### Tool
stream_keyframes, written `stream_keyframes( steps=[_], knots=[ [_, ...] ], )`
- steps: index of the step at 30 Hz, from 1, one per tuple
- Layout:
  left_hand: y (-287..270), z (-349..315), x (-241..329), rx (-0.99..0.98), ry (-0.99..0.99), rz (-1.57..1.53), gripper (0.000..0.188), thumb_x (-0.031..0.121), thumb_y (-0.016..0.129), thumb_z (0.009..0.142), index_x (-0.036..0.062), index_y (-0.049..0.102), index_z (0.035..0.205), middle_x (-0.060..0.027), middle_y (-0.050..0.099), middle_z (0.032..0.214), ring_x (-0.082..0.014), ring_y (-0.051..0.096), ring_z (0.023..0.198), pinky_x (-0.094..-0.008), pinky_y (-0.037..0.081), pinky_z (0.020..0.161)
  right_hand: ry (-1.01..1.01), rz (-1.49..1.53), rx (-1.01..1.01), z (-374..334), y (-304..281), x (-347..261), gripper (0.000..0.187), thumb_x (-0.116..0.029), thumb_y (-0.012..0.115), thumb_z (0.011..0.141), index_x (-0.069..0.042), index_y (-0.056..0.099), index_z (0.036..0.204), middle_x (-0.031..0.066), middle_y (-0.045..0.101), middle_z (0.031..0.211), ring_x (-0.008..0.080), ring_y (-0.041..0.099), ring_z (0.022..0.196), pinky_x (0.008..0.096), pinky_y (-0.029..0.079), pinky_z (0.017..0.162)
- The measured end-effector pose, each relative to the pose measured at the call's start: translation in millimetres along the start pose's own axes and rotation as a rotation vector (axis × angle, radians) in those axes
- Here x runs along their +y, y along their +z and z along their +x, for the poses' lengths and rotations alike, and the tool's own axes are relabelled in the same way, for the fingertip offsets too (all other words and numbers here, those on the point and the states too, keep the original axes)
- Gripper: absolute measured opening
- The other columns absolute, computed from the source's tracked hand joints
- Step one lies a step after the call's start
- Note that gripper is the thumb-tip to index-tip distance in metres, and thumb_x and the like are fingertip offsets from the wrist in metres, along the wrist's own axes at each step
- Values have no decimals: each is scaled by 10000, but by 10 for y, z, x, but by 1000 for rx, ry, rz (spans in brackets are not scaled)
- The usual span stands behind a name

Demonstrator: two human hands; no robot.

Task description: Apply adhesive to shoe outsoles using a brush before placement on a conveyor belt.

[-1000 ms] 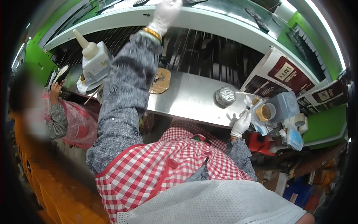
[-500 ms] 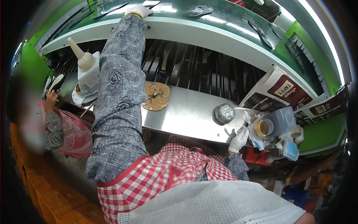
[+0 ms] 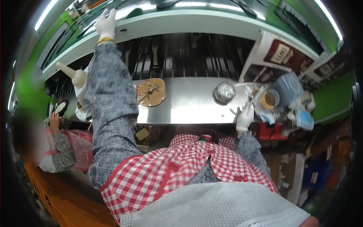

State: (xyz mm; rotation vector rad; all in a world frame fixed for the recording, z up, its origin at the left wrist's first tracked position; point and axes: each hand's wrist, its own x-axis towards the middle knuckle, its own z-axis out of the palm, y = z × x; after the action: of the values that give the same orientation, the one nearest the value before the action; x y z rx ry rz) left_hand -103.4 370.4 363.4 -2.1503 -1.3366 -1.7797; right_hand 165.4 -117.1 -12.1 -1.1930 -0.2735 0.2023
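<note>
My left hand (image 3: 105,25), in a white glove, reaches over the green surface (image 3: 145,7) beyond the pale rail. Its fingers stand apart and I see nothing between them. Dark shoe soles (image 3: 245,7) lie farther right on that surface. My right hand (image 3: 245,116), also gloved, is at the right end of the metal shelf (image 3: 189,106), beside a cup (image 3: 267,99) with tan contents. Its fingers are bent together; whatever they hold is hidden. A foil-covered ball (image 3: 224,93) sits left of it. Near my left sleeve lies a brown, shiny pad (image 3: 155,94) with dark bits on it.
At left stands a white container with a cone-shaped nozzle (image 3: 78,77). A co-worker's hand (image 3: 55,123) at far left holds a dark shoe part (image 3: 61,108). On the right are a clear plastic tub (image 3: 286,90), printed packaging (image 3: 278,56) and a blue cloth-like item (image 3: 303,120). Dark rods run behind the shelf.
My left hand has moved left along the rail, and its fingers now show apart. The view has shifted; the soles appear farther up. My right hand stays beside the cup.
</note>
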Motion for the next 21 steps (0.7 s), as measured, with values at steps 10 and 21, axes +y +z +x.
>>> stream_keyframes(
  steps=[10,21],
  knots=[
    [-538,-3558,1310,-457,341,-559,462,129,629,821,38,564,1269,-120,511,1225,-246,506,1113,-357,427,971,-109,153,58,248,135,-533,143,-175,599,933,-51,645,987,-47,526,713,42,440,575,196,348,501],
    [-273,-4834,1260,-825,197,-428,715,106,698,801,17,353,1420,-153,490,1197,-246,536,1075,-326,464,930,162,225,-104,25,397,-607,83,-143,665,875,-69,630,890,-90,473,656,6,384,543,176,321,492]
  ],
)
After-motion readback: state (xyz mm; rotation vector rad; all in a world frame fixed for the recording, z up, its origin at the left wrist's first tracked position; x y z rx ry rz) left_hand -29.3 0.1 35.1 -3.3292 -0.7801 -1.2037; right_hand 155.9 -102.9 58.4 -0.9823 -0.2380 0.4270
